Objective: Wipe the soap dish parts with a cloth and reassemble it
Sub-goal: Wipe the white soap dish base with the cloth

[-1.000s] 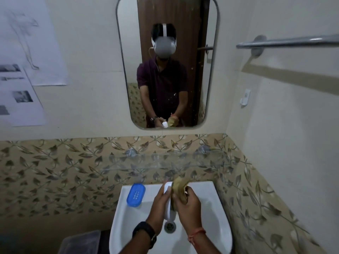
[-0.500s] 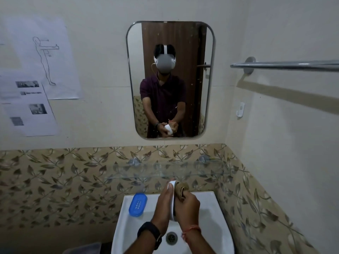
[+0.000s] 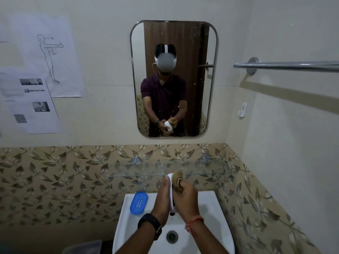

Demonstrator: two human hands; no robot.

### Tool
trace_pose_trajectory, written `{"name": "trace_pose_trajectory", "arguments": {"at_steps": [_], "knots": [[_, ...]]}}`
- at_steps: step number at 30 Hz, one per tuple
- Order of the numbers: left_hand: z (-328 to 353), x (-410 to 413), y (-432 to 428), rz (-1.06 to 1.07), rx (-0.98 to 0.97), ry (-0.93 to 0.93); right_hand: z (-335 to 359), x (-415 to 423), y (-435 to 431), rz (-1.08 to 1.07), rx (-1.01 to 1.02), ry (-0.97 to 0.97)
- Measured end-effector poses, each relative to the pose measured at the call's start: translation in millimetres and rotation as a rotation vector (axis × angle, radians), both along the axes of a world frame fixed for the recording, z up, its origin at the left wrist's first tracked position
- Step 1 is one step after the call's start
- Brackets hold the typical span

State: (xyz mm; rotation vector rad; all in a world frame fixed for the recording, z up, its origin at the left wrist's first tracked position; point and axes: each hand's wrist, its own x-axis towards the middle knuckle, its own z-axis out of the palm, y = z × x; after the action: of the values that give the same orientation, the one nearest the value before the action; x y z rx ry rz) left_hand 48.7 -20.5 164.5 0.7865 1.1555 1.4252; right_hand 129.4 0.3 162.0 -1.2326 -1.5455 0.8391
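Note:
Over the white sink [image 3: 216, 215] my left hand [image 3: 162, 200] holds a white soap dish part [image 3: 171, 191] on edge, mostly hidden between both hands. My right hand [image 3: 185, 198] presses a brown cloth [image 3: 177, 180] against the part's right face. The blue perforated soap dish part [image 3: 138, 202] lies flat on the sink's back left corner, apart from my hands. The mirror [image 3: 173, 78] reflects the same grip.
A glass shelf [image 3: 201, 168] juts from the leaf-patterned tiles just beyond my hands. A metal towel bar [image 3: 286, 66] runs along the right wall. Papers [image 3: 33, 105] hang on the left wall. The drain [image 3: 172, 236] sits below my wrists.
The view has tilted upward, showing more of the mirror and wall. My hands keep the white part and cloth together, with the cloth shifted slightly against the part.

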Motion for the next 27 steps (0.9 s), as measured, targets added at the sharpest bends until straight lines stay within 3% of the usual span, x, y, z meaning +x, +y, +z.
{"name": "trace_pose_trajectory", "arguments": {"at_steps": [5, 10, 13, 16, 21, 25, 27], "knots": [[1, -10, 3, 0.019, -0.042, 0.027, -10, 11, -3, 0.013, -0.099, -0.182], [4, 1, -5, -0.020, -0.032, -0.014, 6, 1, -4, -0.053, -0.020, 0.021], [13, -10, 1, 0.017, -0.029, 0.007, 0, 6, -3, 0.054, 0.101, -0.150], [15, -12, 3, 0.038, -0.018, 0.031, -2, 10, -3, 0.069, 0.095, -0.271], [17, -3, -3, 0.004, -0.005, 0.055, 10, -2, 1, -0.049, 0.150, -0.087], [25, -21, 5, 0.052, -0.033, 0.016, 6, 5, -3, 0.170, 0.207, -0.283], [28, -19, 3, 0.050, -0.027, 0.043, 8, 10, -1, 0.150, 0.151, -0.343]]}}
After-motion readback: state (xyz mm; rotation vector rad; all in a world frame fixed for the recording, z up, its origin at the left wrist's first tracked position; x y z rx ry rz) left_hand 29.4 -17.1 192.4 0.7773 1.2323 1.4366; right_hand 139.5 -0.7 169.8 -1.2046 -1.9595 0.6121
